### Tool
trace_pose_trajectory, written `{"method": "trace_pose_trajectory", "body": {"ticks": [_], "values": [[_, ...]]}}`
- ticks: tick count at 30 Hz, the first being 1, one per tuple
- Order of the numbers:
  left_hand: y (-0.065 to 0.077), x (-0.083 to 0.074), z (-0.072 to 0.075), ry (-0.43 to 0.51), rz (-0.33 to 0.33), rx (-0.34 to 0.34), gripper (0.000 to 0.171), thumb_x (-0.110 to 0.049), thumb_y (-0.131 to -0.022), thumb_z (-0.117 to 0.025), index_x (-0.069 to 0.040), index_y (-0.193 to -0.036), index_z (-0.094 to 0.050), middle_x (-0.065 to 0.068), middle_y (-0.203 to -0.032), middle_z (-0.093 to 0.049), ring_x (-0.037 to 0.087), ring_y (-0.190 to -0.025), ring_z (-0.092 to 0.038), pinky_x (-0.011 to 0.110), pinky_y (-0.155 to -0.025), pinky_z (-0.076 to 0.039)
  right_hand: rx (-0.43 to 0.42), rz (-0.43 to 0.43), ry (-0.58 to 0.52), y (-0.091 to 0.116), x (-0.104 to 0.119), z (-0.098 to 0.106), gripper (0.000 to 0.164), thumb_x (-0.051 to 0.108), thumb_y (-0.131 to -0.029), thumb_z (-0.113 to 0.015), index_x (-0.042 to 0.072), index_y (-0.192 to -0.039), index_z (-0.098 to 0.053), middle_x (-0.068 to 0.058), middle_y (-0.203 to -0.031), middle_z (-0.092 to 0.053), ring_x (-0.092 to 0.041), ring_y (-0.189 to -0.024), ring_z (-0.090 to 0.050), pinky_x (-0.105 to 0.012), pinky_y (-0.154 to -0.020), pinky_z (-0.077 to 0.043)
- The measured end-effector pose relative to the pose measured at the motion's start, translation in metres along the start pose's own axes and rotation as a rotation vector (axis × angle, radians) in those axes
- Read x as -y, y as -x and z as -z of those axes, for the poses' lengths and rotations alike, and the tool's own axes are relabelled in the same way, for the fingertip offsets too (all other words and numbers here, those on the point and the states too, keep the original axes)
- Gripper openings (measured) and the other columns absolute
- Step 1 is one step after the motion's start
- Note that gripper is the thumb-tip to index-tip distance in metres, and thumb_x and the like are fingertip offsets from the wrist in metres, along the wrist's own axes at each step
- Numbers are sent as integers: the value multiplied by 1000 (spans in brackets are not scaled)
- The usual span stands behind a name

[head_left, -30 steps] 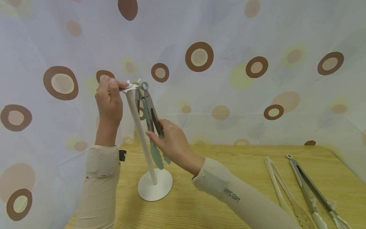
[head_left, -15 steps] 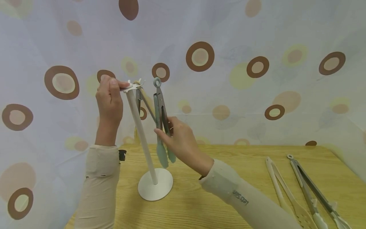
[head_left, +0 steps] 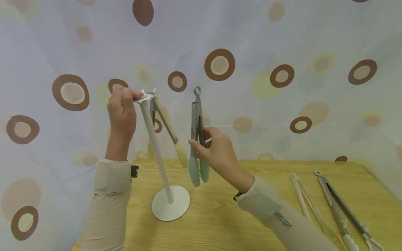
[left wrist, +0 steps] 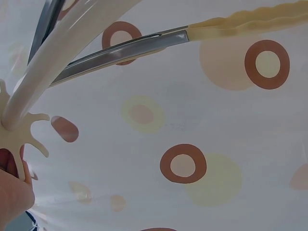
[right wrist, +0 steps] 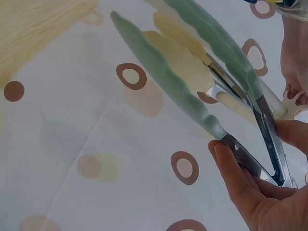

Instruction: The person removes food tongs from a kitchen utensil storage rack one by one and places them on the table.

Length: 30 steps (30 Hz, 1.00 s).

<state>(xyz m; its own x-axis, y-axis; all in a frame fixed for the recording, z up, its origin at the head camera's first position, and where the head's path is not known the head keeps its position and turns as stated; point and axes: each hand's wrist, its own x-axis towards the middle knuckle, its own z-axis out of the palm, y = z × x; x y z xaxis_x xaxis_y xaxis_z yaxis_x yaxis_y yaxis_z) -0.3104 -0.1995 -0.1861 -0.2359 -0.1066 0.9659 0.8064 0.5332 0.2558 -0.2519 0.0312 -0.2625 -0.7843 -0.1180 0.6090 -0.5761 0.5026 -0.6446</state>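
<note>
In the head view, my left hand (head_left: pixel 121 113) grips the hooked top (head_left: pixel 147 98) of a white utensil stand (head_left: pixel 156 148), whose pole leans over its round base (head_left: pixel 176 209). My right hand (head_left: pixel 220 148) holds green-tipped kitchen tongs (head_left: pixel 194 170) by their middle, ring end up, just right of the stand and apart from it. Yellow-tipped tongs (head_left: pixel 181 155) hang from a hook on the stand. The right wrist view has the thumb and fingers on either arm of the green tongs (right wrist: pixel 175 84), their arms slightly spread.
On the wooden table (head_left: pixel 232 216) at the right lie beige tongs (head_left: pixel 299 195) and, beside them, grey metal tongs (head_left: pixel 337 200) with pale tips. A patterned curtain (head_left: pixel 251 35) hangs behind the table.
The green tongs' ring has come off the stand's hook, and my right hand has carried them right, uncovering the yellow tongs. My left hand stays on the stand's top.
</note>
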Motion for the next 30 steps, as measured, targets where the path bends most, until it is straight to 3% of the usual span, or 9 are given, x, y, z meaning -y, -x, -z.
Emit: {"method": "trace_pose_trajectory", "body": {"ticks": [13,30], "values": [[-1,0,-1,14,-5,-6,37,-10,-95,-39,9,-78,-65,21,-78,-52,2,-81,-42,23,-76,-34,0,-132,54,-1,-23,27,49,33,-85,-72,1,-120,-59,-11,-90,-66,-22,-76,-66,-32,-61,-53],[0,3,-3,7,-25,-14,36,-8,-95,-39,8,-76,-65,23,-76,-53,0,-81,-42,22,-75,-35,32,-194,175,5,-53,51,53,33,-87,-69,-3,-124,-55,-14,-87,-65,-20,-61,-57,-30,-52,-44]]}}
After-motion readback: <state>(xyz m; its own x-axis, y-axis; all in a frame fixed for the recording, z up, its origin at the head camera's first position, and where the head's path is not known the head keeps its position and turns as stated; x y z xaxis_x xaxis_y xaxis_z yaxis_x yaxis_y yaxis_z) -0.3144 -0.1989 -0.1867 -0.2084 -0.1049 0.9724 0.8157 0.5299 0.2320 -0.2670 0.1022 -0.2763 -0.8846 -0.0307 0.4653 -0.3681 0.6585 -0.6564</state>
